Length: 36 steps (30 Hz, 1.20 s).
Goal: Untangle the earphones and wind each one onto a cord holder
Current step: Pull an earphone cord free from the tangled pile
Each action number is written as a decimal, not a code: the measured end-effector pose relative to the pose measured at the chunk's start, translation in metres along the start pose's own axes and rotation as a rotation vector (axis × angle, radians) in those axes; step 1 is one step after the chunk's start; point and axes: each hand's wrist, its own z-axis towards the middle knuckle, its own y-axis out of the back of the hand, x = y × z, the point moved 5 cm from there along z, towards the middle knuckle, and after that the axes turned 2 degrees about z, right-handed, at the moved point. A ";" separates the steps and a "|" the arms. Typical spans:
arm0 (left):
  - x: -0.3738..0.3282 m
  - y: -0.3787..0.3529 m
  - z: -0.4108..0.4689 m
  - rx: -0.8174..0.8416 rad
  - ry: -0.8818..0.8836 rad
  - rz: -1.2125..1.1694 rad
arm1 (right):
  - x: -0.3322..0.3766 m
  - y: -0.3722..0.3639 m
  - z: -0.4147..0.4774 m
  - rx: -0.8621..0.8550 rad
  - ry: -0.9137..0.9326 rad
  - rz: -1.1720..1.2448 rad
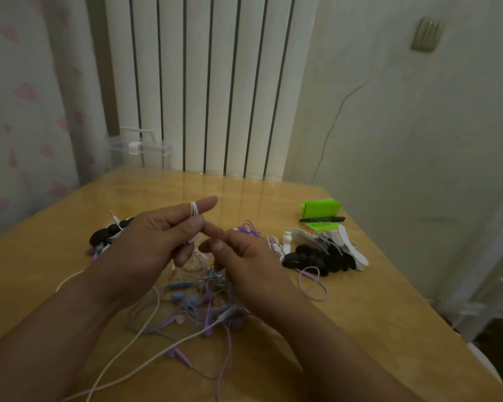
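Head camera looks down (close) over table (360,300).

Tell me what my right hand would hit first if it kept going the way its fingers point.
The left hand: the right hand points its fingers straight at it, where it holds the white cord. They seem to be almost touching, though depth is unclear.

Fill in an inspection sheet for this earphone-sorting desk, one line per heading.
Surface: glossy wooden table.
Job's things: tangled earphones, blue, purple and white, in the middle; black cord holders heaped right and left.
Clutter: green stand, black marker, clear box at the back.
Hands: left hand holds a white cord wound round its forefinger; right hand curled beside it, grip unclear.
Cables: thin wire runs down the wall.
Surroundings: radiator, heart-patterned curtain.
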 end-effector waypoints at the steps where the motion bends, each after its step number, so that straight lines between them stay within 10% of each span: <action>1: 0.000 0.001 0.000 -0.037 -0.023 0.059 | 0.002 -0.002 -0.001 -0.001 0.023 -0.065; 12: 0.011 -0.004 -0.002 -0.098 -0.173 0.609 | 0.013 -0.007 -0.005 -0.031 0.142 -0.283; 22: 0.008 -0.009 -0.001 0.244 -0.170 0.674 | 0.007 0.009 0.003 -0.032 -0.053 0.536; 36: -0.026 -0.027 0.007 0.486 0.131 -0.093 | 0.006 0.026 0.006 -0.003 0.045 0.642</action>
